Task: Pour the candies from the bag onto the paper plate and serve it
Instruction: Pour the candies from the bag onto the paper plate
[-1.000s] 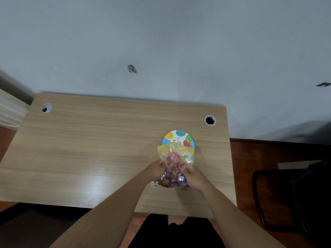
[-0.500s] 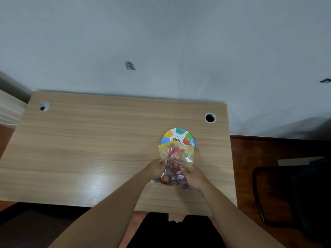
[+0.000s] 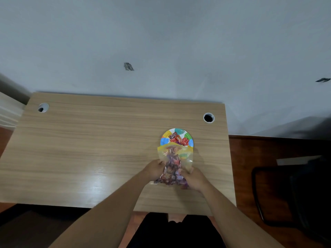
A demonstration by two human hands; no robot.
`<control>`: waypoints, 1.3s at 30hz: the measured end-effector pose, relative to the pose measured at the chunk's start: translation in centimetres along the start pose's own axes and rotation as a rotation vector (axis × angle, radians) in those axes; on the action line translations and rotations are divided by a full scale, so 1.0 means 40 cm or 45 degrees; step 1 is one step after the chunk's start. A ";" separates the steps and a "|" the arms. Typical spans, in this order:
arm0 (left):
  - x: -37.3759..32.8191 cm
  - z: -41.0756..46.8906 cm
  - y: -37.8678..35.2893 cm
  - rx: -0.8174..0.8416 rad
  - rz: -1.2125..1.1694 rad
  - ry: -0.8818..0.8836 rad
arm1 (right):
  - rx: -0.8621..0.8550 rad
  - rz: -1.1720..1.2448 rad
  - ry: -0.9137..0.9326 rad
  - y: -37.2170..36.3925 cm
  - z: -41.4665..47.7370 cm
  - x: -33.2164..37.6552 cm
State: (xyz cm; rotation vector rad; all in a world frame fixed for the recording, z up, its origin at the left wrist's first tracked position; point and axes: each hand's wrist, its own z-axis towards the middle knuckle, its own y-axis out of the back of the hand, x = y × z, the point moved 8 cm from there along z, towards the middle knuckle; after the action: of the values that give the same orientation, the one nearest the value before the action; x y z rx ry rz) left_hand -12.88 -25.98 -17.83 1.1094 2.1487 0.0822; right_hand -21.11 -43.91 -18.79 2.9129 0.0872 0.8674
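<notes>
A clear candy bag [image 3: 174, 162] with a yellow top edge is tipped away from me, its mouth over the near rim of the colourful paper plate [image 3: 188, 136]. Several red wrapped candies [image 3: 178, 139] lie on the plate. More candies fill the bag's lower part. My left hand [image 3: 155, 170] grips the bag's left side and my right hand [image 3: 194, 178] grips its lower right corner. The bag hides the near half of the plate.
The wooden desk [image 3: 89, 149] stands against a grey wall, with cable holes at the far left [image 3: 43, 107] and far right [image 3: 208, 117]. A dark chair [image 3: 293, 194] stands on the floor to the right of the desk.
Candies have slid out of the bag onto the plate, which showed its bare printed centre before. Both hands have kept their grip on the bag and raised its bottom end a little.
</notes>
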 end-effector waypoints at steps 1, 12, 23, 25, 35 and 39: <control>0.003 0.000 0.002 -0.015 0.001 0.004 | 0.005 -0.009 0.014 -0.001 0.001 0.000; 0.050 0.013 -0.024 0.035 -0.215 0.050 | -0.039 -0.095 0.128 0.006 0.014 -0.012; 0.067 0.018 -0.026 -0.006 -0.210 0.050 | -0.050 -0.085 0.117 0.016 0.003 -0.015; 0.065 0.016 -0.024 -0.009 -0.238 0.040 | -0.085 -0.091 0.132 0.022 0.004 -0.016; 0.053 -0.005 -0.017 0.041 -0.415 -0.095 | -0.126 -0.123 0.180 0.047 -0.010 -0.018; 0.043 -0.013 -0.014 0.035 -0.447 -0.143 | -0.143 -0.121 0.204 0.056 -0.022 -0.009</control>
State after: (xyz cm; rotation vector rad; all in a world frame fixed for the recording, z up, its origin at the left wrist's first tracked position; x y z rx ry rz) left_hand -14.25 -24.95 -18.60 0.7188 2.2131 -0.1668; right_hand -21.84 -46.09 -17.99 2.7086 0.1820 1.0516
